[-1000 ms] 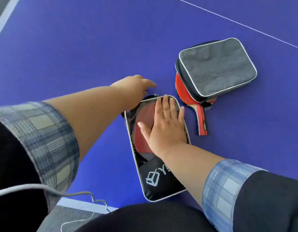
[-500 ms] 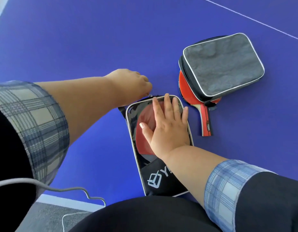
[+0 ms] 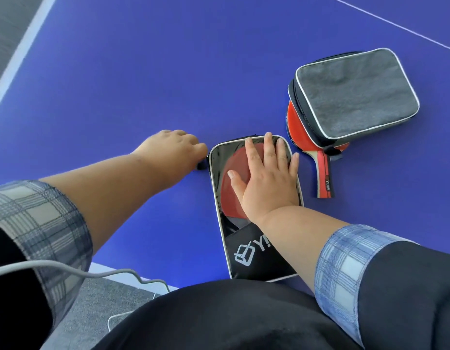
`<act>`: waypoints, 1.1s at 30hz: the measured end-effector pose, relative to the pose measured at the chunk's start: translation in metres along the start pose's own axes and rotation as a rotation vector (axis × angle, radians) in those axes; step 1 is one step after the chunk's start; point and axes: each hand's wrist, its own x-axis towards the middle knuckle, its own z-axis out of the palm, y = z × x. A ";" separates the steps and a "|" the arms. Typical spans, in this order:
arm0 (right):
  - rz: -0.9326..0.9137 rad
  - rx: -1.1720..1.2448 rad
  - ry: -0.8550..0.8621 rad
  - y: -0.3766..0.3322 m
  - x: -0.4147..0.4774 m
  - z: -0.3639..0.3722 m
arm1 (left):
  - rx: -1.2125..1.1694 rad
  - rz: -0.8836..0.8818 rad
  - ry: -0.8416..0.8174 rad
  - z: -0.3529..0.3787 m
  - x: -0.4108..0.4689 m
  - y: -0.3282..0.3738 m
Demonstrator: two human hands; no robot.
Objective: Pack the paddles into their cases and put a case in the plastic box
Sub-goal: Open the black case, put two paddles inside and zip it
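Note:
A black paddle case [image 3: 254, 251] with a clear window and white piping lies on the blue table in front of me, a red paddle [image 3: 232, 195] showing through the window. My right hand [image 3: 265, 180] presses flat on the window with straight fingers. My left hand [image 3: 172, 147] has its fingers curled at the case's upper left corner, pinching a small black zipper pull [image 3: 201, 165]. To the right a grey case [image 3: 355, 93] lies on top of a second red paddle [image 3: 317, 157], whose handle sticks out toward me.
The blue table's near edge with a white stripe [image 3: 102, 269] runs at lower left, grey floor below it. A grey cable [image 3: 92, 274] hangs across my left sleeve. A thin white line [image 3: 395, 25] crosses the table at the far right. No plastic box is in view.
My left hand has slid from the case's top edge round to its upper left corner, with the fingers curled. My right hand has stayed flat on the case.

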 end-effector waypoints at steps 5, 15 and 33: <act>0.010 -0.021 -0.001 0.000 0.001 0.000 | -0.109 -0.125 -0.003 0.005 -0.019 0.027; 0.270 0.398 0.049 0.029 -0.033 -0.030 | -0.864 -0.961 0.015 -0.003 -0.052 0.105; 0.812 1.134 -0.085 0.069 -0.160 -0.100 | -1.285 -0.677 -0.043 -0.063 -0.047 0.194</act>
